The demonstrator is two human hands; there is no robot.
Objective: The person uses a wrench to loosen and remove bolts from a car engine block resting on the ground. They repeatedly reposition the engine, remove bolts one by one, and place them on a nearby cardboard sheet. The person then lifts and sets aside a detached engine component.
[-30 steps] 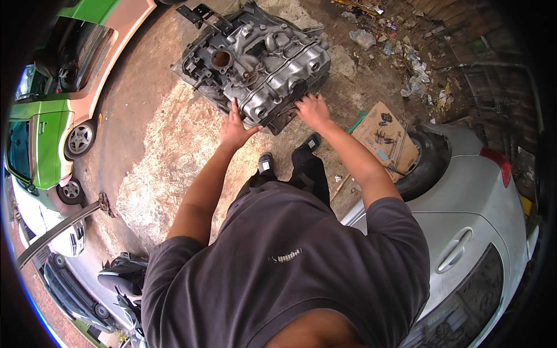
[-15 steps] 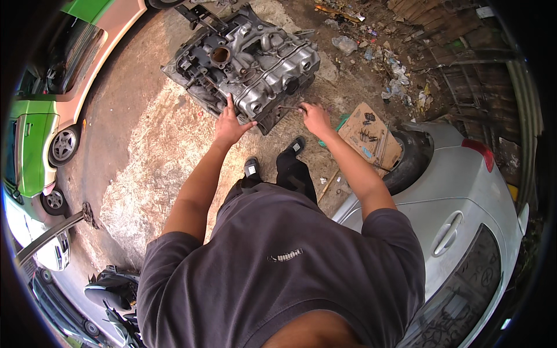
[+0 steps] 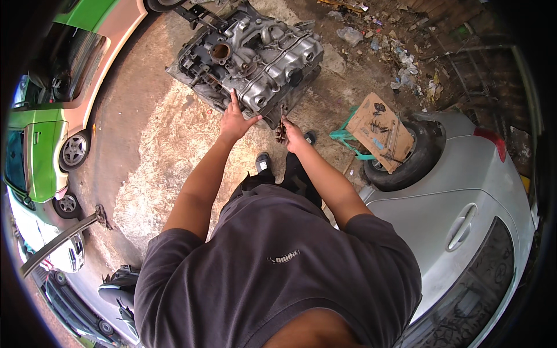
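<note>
A grey metal engine (image 3: 255,58) stands on the ground in front of me, with a round opening on top and a ribbed cover along its near side. My left hand (image 3: 235,123) lies at the engine's near edge, fingers spread, the index finger stretched onto the cover. By the engine's near right corner, my right hand (image 3: 295,136) is closed with its fingers curled inward. It grips a thin metal hand tool (image 3: 282,110), seen nearly end-on against the dark lower edge. The fingers and tool blend together, so the tool's exact kind is unclear.
To the right, a board (image 3: 380,132) with small metal parts and rods rests on a green stool (image 3: 345,136). Beside it are a wheel (image 3: 420,153) and a silver car (image 3: 441,197). A green-and-peach vehicle (image 3: 52,139) stands left. Litter (image 3: 406,72) lies at the far right.
My right hand has swung left and closer to me, turning so the tool points away from me instead of sideways. My left hand stays at the engine's edge. The whole view has shifted slightly.
</note>
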